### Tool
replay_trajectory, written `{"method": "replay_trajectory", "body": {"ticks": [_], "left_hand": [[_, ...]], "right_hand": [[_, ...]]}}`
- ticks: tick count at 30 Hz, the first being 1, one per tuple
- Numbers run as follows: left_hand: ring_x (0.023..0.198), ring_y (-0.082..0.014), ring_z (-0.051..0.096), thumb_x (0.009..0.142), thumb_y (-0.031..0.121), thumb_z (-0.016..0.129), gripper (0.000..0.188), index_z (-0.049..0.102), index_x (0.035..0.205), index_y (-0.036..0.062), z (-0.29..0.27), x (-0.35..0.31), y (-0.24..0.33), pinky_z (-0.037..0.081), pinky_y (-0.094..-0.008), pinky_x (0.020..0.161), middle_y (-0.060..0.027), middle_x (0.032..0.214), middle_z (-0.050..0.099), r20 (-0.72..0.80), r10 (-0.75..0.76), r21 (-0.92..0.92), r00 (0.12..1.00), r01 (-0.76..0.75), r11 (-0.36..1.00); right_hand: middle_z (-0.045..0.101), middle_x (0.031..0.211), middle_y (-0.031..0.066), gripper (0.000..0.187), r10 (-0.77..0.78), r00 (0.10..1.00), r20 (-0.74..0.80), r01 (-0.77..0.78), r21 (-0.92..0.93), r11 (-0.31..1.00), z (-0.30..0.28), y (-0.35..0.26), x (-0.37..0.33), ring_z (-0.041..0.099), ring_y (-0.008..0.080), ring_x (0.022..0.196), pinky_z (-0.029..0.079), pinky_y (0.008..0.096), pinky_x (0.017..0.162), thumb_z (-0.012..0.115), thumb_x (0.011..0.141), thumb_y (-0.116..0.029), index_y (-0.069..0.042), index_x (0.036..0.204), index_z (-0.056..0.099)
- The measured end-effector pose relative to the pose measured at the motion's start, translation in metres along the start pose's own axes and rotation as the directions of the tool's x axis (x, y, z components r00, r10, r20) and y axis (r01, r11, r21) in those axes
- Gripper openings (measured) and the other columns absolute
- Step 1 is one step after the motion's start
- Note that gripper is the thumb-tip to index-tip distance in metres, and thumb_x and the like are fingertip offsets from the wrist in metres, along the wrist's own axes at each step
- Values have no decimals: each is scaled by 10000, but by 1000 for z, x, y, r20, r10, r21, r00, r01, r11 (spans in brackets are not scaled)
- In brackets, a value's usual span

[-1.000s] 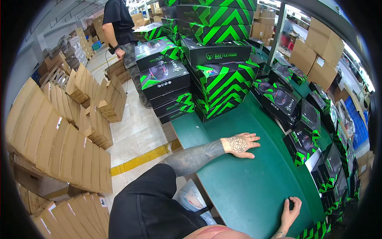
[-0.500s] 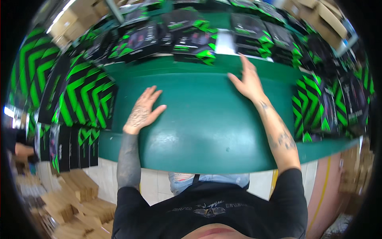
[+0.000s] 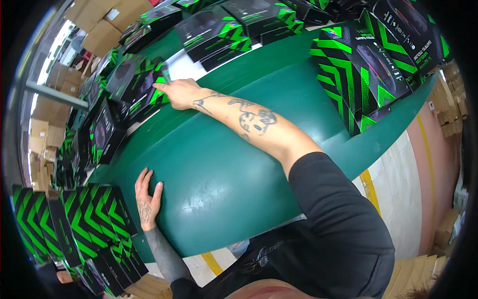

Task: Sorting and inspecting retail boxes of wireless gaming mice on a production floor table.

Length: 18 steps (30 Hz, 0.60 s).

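Far out to the left, my right hand (image 3: 182, 93) has hold of the right end of a black and green mouse box (image 3: 142, 87). A finger or thumb lies against the box's front; the remaining fingers are partly hidden and blurred. My right forearm crosses over the green table (image 3: 224, 184). At the table's near left, my left hand (image 3: 147, 202) rests with its fingers spread and holds nothing. Beside it, on the left, stands a stack of boxes with green chevrons (image 3: 94, 212).
More mouse boxes (image 3: 211, 37) line the raised back shelf, a white surface (image 3: 186, 65) showing between them. Upright boxes (image 3: 366, 70) stand at the right end. Brown cartons (image 3: 102, 37) are piled behind at the left. A metal post (image 3: 57, 93) rises there too.
The view has turned to the left. My right hand has reached across from the table's back edge to a box at the left. My left hand remains spread, low on the table.
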State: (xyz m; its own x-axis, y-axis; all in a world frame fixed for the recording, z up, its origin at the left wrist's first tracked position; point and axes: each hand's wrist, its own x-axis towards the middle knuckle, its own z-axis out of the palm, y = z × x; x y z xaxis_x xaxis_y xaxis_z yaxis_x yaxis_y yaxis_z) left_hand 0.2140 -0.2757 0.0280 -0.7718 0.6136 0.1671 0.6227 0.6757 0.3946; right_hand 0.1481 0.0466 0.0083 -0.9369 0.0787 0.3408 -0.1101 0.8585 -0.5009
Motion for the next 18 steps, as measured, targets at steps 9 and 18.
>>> {"method": "replay_trajectory", "body": {"ticks": [9, 18], "left_hand": [[1194, -235, 491, 915, 172, 570, 474, 400, 1321, -5, 59, 152, 79, 389, -342, 999, -150, 1306, 479, -116, 72, -743, 991, -134, 655], [1227, -228, 436, 858, 568, 538, 678, 439, 1325, 86, 145, 335, 121, 299, -398, 1049, -102, 1340, 475, 186, -120, -966, 975, 160, -203]], "right_hand": [[553, 901, 176, 380, 6, -79, -997, -495, 44, 868, -174, 201, -27, 532, 355, 821, 425, 445, 752, 673, 713, -311, 2, 908, 580], [631, 965, 210, 664, 801, 7, -599, -390, 736, 554, -146, 205, -55, 587, 359, 963, 431, 414, 874, 621, 746, -589, 2, 1034, 529]]}}
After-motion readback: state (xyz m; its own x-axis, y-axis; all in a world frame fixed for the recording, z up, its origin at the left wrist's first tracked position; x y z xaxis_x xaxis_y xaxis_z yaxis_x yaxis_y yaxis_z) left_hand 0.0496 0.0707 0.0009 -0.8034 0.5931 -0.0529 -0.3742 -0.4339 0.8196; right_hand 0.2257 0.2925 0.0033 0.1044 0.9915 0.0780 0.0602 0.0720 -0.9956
